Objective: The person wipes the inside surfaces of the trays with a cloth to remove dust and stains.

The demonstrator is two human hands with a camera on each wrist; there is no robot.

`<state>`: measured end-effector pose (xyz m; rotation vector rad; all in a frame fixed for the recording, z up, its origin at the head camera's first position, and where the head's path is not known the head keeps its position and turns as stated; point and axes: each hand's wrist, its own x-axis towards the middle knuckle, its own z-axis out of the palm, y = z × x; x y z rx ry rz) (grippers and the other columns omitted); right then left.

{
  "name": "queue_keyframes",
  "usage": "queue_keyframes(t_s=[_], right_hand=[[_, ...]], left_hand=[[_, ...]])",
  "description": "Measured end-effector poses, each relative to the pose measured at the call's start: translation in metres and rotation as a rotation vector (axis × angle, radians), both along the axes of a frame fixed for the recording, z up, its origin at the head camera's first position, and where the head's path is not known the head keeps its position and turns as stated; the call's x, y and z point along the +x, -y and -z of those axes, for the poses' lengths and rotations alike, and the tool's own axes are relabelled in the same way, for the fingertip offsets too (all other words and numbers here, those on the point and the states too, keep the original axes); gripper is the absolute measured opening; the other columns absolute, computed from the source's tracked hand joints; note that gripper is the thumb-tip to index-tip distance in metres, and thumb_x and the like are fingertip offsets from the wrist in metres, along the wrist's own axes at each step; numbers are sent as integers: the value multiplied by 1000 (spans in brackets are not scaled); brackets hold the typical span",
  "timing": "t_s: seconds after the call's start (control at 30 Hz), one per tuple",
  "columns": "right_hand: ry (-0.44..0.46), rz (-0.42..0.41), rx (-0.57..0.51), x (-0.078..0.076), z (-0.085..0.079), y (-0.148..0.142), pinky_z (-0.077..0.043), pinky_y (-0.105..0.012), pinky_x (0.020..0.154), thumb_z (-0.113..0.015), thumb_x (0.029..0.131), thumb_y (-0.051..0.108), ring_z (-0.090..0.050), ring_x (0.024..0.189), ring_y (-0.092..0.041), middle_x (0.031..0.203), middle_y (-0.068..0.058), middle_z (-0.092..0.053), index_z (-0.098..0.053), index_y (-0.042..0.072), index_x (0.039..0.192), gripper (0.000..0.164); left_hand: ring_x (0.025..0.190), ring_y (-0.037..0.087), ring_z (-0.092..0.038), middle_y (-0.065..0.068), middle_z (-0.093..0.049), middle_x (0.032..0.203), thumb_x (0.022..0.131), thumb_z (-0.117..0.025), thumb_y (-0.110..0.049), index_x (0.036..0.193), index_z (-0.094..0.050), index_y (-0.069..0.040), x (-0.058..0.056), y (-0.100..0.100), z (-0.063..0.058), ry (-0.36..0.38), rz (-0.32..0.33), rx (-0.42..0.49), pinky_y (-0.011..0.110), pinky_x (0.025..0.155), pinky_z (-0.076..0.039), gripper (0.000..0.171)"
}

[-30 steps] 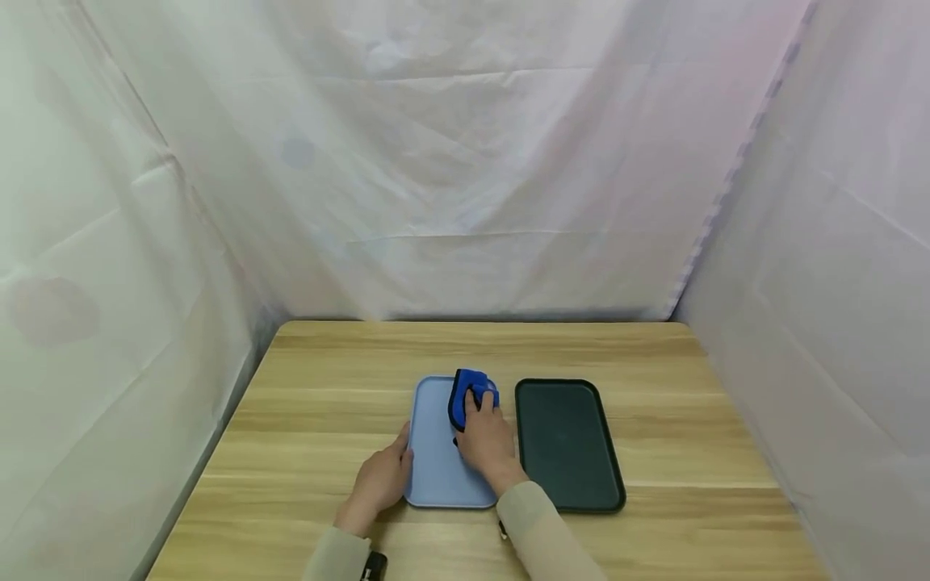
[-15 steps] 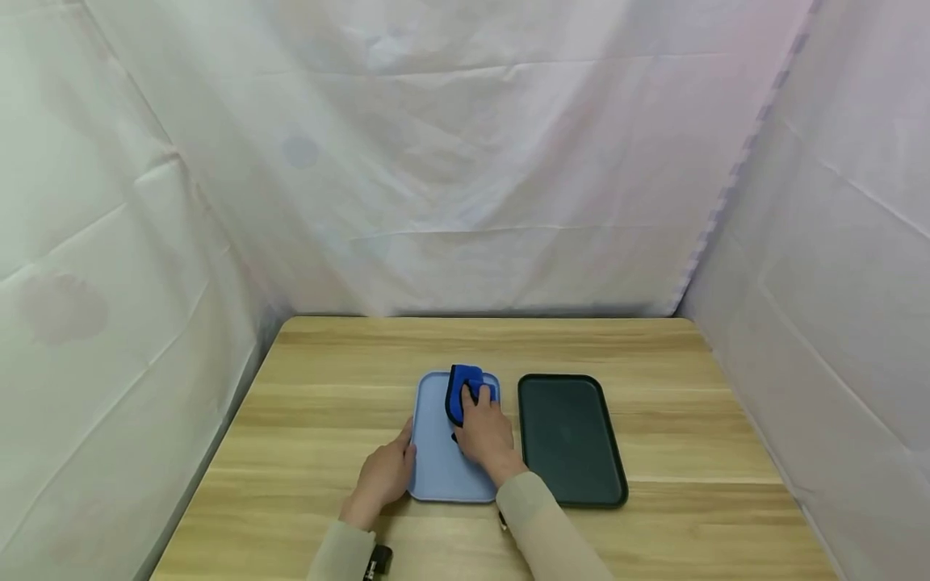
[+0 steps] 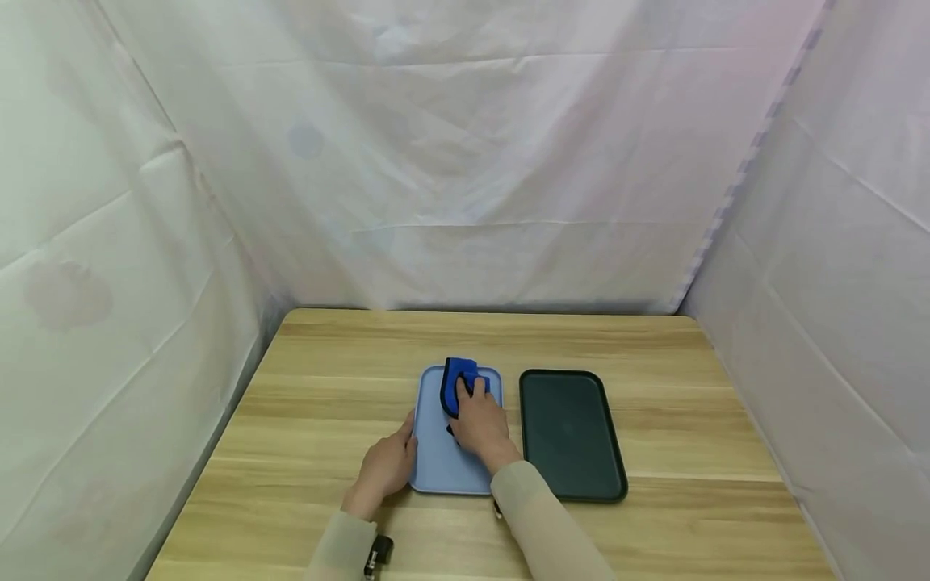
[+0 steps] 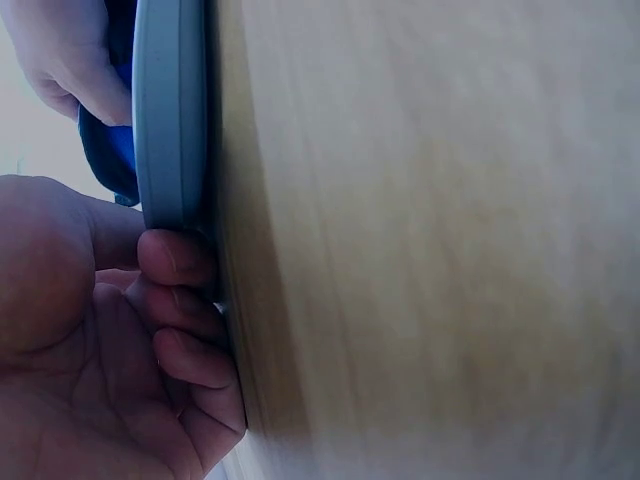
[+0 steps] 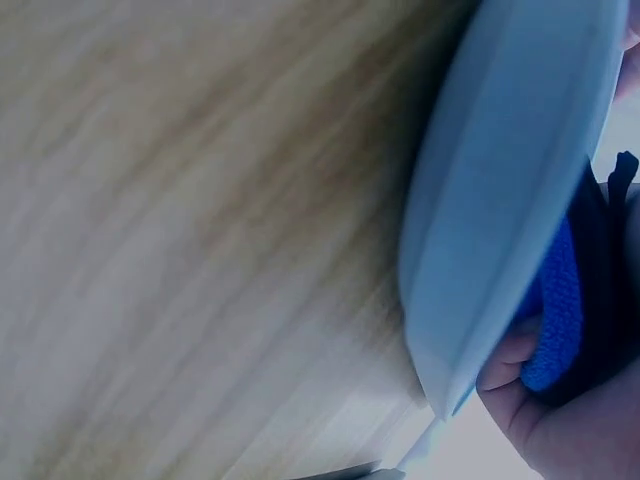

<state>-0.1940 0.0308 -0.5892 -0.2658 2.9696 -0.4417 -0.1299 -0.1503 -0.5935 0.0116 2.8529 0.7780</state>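
Observation:
A light blue tray [image 3: 430, 460] lies on the wooden table in the head view. At its left edge, my left hand [image 3: 388, 466] grips the rim; the left wrist view has the thumb reaching over the rim and curled fingertips [image 4: 176, 258] against its outer side. My right hand [image 3: 481, 421] holds a folded blue fuzzy cloth [image 3: 459, 373] with black trim against the upper part of the tray. Some right fingers curl round the cloth [image 5: 558, 320] in the right wrist view. The cloth's underside is hidden.
A dark green tray [image 3: 570, 436] lies right beside the blue one, a narrow gap between them. White sheeting [image 3: 465, 186] hangs behind the wooden table [image 3: 327, 363] and along both sides. My right forearm crosses the lower right corner of the blue tray.
My right hand has slid the cloth slightly left across the blue tray. My left hand stays at the tray's left edge. The head view has shifted a little.

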Motion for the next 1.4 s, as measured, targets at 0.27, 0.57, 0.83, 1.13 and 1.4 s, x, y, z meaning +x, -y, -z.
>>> queue_keyframes(t_s=[0.27, 0.57, 0.83, 1.13, 1.4], right_hand=[[13, -12, 4, -2, 0, 5, -59, -50, 81, -70, 97, 42, -64, 109, -35, 151, -21, -41, -34, 18, 163, 79], [-6, -16, -2, 0, -4, 7, -59, -47, 81, -70, 98, 43, -64, 107, -34, 149, -22, -43, -37, 15, 162, 77], [4, -17, -3, 0, -4, 9, -58, -47, 84, -69, 98, 43, -64, 108, -34, 151, -23, -42, -37, 16, 162, 77], [12, -8, -12, -2, 0, 13, -58, -47, 83, -71, 97, 42, -63, 108, -34, 151, -22, -41, -36, 16, 163, 79], [8, -8, -23, -2, 0, 16, -58, -47, 83, -71, 97, 43, -62, 109, -34, 149, -22, -43, -37, 15, 162, 78]], left_hand=[[69, 20, -59, 23, -75, 97, 108, -50, -22, 158, -42, -5, 0, 2, 1, -12, -1, -12, 45, 68, -51, 53], [77, 22, -65, 25, -75, 109, 109, -48, -24, 159, -41, -6, -1, 2, 2, 7, -6, -19, 48, 74, -54, 54], [70, 21, -60, 22, -75, 97, 108, -48, -23, 159, -41, -6, 0, 1, 1, 21, -11, -11, 44, 68, -51, 54], [72, 21, -61, 24, -75, 106, 108, -49, -22, 159, -40, -5, 1, 1, 2, 12, 1, -14, 46, 70, -53, 54], [66, 20, -57, 19, -74, 90, 108, -49, -22, 159, -40, -5, 0, 0, 1, 16, 1, 0, 41, 64, -49, 54]])
